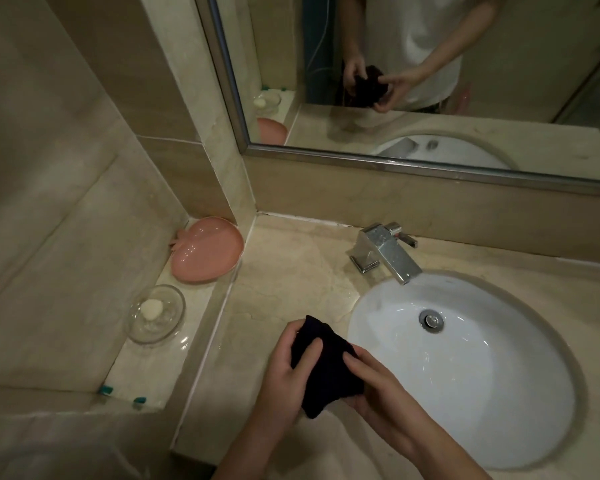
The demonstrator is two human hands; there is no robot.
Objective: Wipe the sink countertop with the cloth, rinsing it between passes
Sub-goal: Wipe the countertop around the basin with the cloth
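Note:
A dark, bunched cloth (328, 367) is held above the beige marble countertop (284, 278), just left of the white oval sink (471, 368). My left hand (288, 372) grips the cloth's left side, thumb on top. My right hand (378, 389) holds its right side, fingers curled under and thumb on top. The chrome faucet (385, 251) stands behind the sink; no water is running.
A raised ledge at the left carries a pink peach-shaped dish (207, 252) and a clear glass dish with a soap bar (156, 313). A mirror (430, 81) spans the back wall. The drain (431, 319) sits in the basin.

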